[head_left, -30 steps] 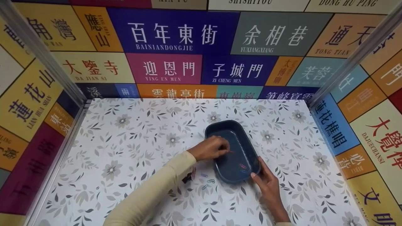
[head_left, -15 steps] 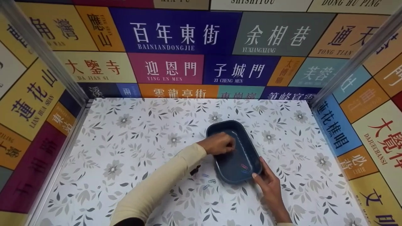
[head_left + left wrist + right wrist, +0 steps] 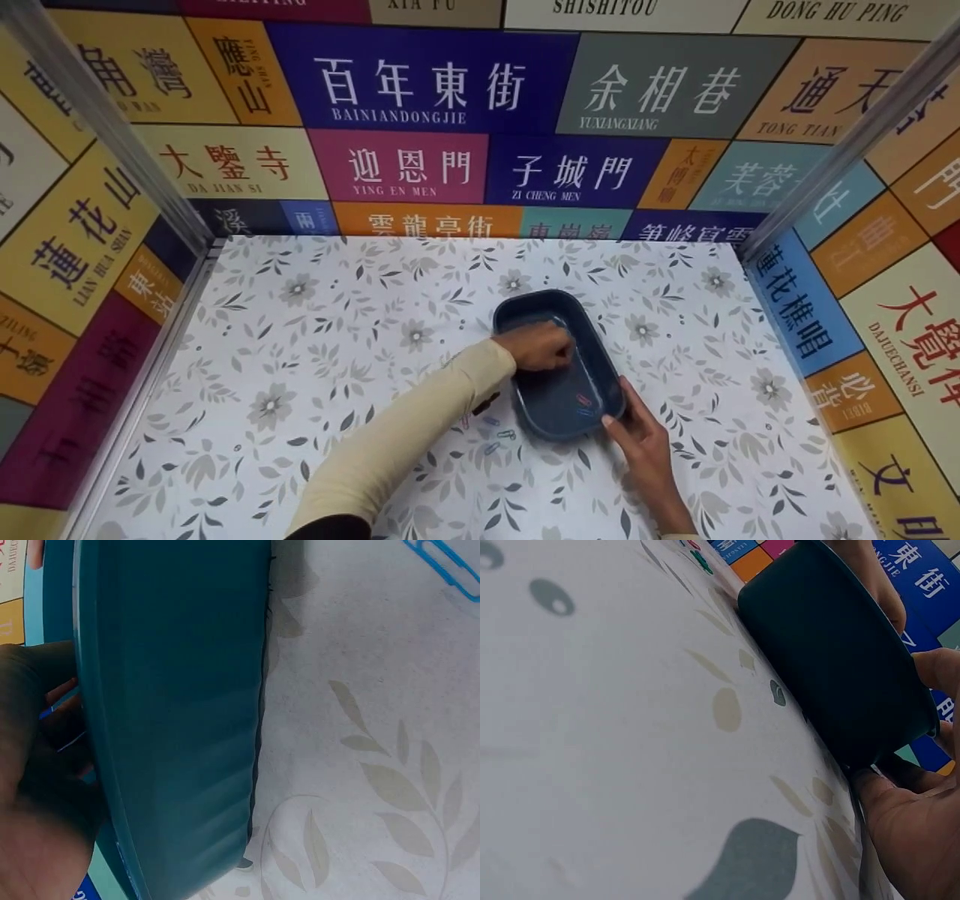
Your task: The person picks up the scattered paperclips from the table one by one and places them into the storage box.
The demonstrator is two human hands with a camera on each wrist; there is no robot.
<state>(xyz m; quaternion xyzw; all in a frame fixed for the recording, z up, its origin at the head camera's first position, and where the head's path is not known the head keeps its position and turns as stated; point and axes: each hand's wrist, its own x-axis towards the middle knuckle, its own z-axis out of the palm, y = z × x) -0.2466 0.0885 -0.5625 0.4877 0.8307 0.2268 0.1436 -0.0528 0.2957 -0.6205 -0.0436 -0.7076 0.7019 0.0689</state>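
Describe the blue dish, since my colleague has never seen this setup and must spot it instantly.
On the floral tablecloth, right of centre, sits the dark blue oblong dish with rounded corners. The right hand grips its near corner. It is the only container there; just small paper clips lie beside it.

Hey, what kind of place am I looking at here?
Probably a small staged work booth, not a lived-in room: a table under floral-print cloth, walls papered with colourful Chinese street-name signs, and metal corner posts. Two hands work at a blue tray.
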